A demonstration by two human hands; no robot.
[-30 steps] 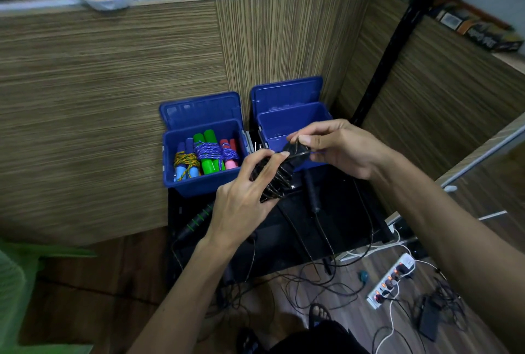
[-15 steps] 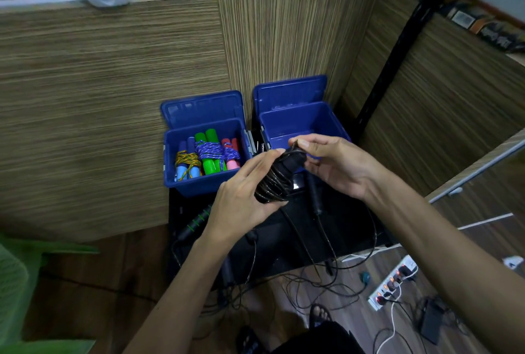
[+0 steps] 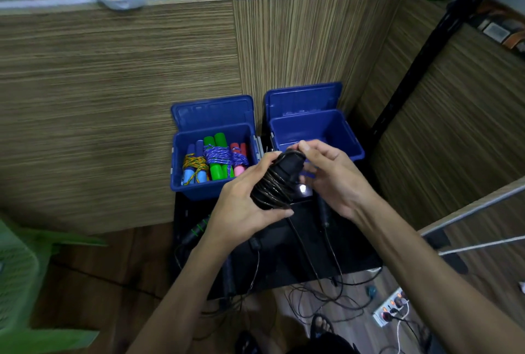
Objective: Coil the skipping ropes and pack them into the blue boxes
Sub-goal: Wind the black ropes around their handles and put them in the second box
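The left hand (image 3: 241, 208) grips a black rope (image 3: 277, 183), fingers and thumb curled round the lower part of the bundle, where thin cord is wound in many turns round dark handles. The bundle tilts up and away from that palm, its top end reaching the right hand (image 3: 332, 180). There the right thumb and fingers pinch the top of the bundle, fingertips curled over a loop of cord. The bundle sits between both hands, just in front of the right box (image 3: 348, 137), over its near rim. That box stands open, lid upright behind it, its inside bare as far as it shows. Just left of it stands the left box (image 3: 210, 193), also open, holding coiled ropes: one with light blue handles (image 3: 193, 176), one with green handles (image 3: 216, 154), one with pink handles (image 3: 240, 160). From the bundle loose cord (image 3: 309, 257) hangs down across a black stand (image 3: 355, 254) in front of the boxes. A second black rope with a green-banded handle (image 3: 197, 228) lies on the stand, in front of the left box.
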